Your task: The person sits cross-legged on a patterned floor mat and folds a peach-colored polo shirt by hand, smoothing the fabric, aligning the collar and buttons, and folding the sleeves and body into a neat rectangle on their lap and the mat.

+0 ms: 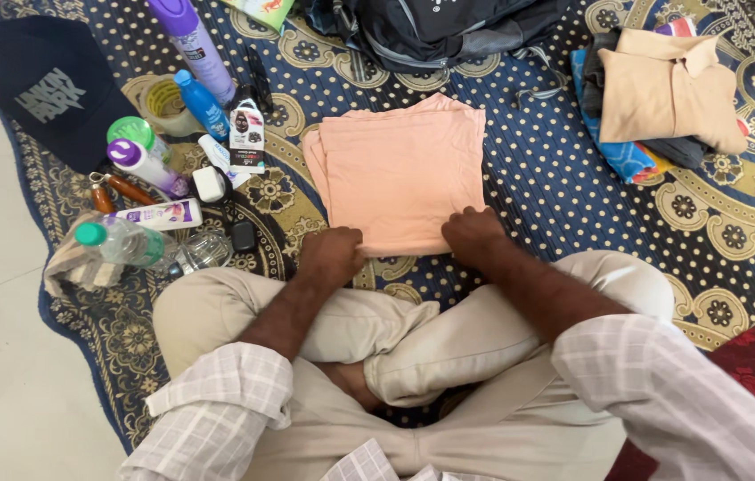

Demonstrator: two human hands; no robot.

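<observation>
A folded peach-pink cloth [399, 169] lies flat on the patterned blue and gold rug [538, 187] in front of my crossed legs. My left hand [331, 254] rests knuckles-up on the cloth's near left corner, fingers curled under. At the near right edge my right hand [473, 230] presses down on the cloth the same way. Whether either hand pinches the fabric is hidden under the fingers.
Bottles, tubes and a spray can [190, 44] are scattered at the left, beside a dark cap [49, 89]. A black backpack [431, 31] lies beyond the cloth. A stack of folded clothes with a tan shirt [667, 89] sits at the far right.
</observation>
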